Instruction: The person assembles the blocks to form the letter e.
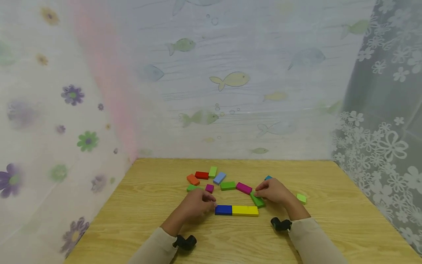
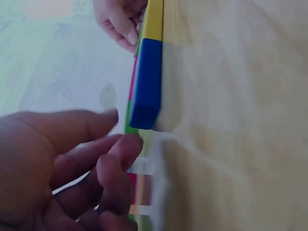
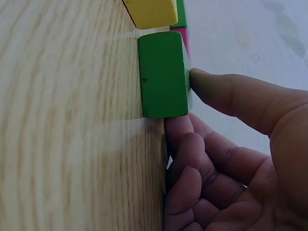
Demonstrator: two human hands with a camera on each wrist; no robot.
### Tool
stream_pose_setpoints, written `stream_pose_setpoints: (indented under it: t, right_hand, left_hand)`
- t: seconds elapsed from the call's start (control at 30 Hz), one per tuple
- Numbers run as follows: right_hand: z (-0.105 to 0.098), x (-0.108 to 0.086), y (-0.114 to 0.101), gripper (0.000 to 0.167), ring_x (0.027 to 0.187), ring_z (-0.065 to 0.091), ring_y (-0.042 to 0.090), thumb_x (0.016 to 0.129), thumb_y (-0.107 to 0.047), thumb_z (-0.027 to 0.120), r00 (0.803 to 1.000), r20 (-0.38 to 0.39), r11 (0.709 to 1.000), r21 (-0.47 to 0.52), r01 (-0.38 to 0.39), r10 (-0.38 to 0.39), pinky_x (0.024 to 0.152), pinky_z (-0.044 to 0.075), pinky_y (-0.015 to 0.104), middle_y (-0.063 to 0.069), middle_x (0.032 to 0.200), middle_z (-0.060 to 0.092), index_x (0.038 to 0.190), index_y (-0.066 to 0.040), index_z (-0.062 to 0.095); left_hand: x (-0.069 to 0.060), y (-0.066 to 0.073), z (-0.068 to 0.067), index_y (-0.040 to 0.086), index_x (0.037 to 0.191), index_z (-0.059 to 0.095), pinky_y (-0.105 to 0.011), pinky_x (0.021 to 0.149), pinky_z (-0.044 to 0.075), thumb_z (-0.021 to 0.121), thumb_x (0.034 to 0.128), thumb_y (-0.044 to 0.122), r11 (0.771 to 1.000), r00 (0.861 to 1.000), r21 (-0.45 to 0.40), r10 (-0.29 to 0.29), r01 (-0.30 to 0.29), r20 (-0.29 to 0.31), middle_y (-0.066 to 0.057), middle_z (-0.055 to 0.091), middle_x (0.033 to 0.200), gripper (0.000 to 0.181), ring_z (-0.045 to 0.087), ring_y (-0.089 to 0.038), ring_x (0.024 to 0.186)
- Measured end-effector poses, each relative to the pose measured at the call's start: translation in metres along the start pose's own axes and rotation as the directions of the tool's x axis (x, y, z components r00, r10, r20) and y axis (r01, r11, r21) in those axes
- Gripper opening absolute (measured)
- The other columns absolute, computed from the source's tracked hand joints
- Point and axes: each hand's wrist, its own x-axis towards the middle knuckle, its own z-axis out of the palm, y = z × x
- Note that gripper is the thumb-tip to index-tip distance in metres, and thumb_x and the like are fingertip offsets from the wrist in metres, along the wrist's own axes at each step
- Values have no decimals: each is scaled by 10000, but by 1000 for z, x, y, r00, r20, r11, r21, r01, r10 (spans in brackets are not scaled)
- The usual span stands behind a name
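Note:
In the head view, a dark blue block (image 1: pixel 223 210) and a long yellow block (image 1: pixel 245 211) lie end to end on the table. My left hand (image 1: pixel 199 204) is beside the blue block's left end. Its fingers are bent, and the left wrist view shows nothing between thumb and fingertips. A green block (image 3: pixel 164 74) lies slanted near the yellow block's right end. My right hand (image 1: pixel 274 191) pinches this green block, thumb on its upper side and fingers at its side. A magenta block (image 1: pixel 244 188) and another green block (image 1: pixel 228 186) continue leftward from it.
Beyond the left hand lie an orange block (image 1: pixel 193 179), a red block (image 1: pixel 202 175), a light green block (image 1: pixel 213 172), a light blue block (image 1: pixel 219 178) and a small magenta block (image 1: pixel 209 188). A lime block (image 1: pixel 301 198) sits right of the right hand. Patterned curtains surround the wooden table (image 1: pixel 148 205).

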Motion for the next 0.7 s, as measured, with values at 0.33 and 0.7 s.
stream_pose_setpoints:
  t: [0.33, 0.7]
  right_hand:
    - [2, 2, -1, 302, 954, 627, 201, 920, -222, 788, 1000, 2, 1000, -14, 4, -4, 816, 560, 379, 93, 1103, 696, 1123, -3, 754]
    - [1, 2, 0, 295, 905, 622, 189, 913, -207, 794, 1000, -12, 1000, -3, 1, -1, 780, 553, 356, 94, 1076, 696, 1113, 5, 749]
  left_hand:
    - [29, 14, -10, 74, 1064, 795, -332, 721, 574, 755, 957, 180, 998, 988, 46, 45, -39, -148, 5, 748, 942, 156, 684, -158, 820]
    - [72, 27, -12, 97, 1117, 801, -425, 871, 592, 775, 940, 241, 988, 971, 152, 2, 35, -240, -25, 766, 1044, 229, 694, -221, 988]
